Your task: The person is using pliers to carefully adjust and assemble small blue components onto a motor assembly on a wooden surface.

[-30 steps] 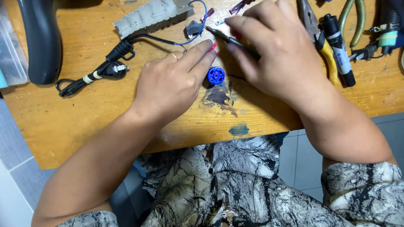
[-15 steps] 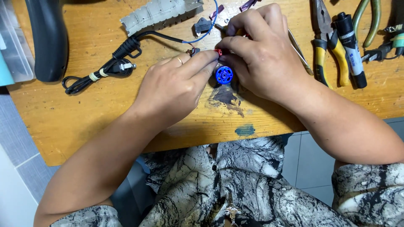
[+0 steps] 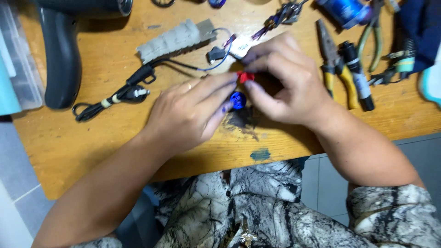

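Observation:
My left hand [image 3: 190,110] rests on the wooden table [image 3: 92,147], its fingers stretched to a small round blue part [image 3: 237,99] that they press or hold. My right hand [image 3: 282,78] meets it from the right, with thumb and fingers pinching a small red piece [image 3: 245,76] just above the blue part. A thin blue wire [image 3: 220,55] runs from that spot toward a grey foam-wrapped block [image 3: 172,39]. What lies under my right palm is hidden.
A black heat gun [image 3: 59,55] lies at far left, with a black cord and plug [image 3: 124,94] beside it. Yellow-handled pliers [image 3: 333,64], a black marker [image 3: 357,76] and green-handled pliers [image 3: 372,41] lie to the right. The table's front edge runs near my lap.
The view has shifted a little. My right hand has gone from holding a thin dark tool over the blue part to pinching a small red piece there; my left hand stays on the blue part.

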